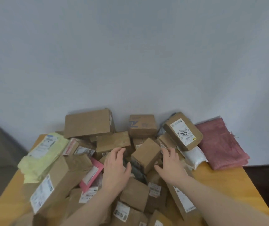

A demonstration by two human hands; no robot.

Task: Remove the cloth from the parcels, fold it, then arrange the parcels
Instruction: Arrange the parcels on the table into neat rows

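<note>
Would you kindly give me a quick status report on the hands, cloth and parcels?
Left hand and right hand open, either side of a small brown box. Cloth folded, on the table right of the pile. Parcels still jumbled.

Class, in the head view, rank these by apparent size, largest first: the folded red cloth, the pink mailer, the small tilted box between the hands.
1. Folded red cloth
2. and 3. Unsure: the pink mailer is partly buried, so it and the small tilted box look alike.
</note>
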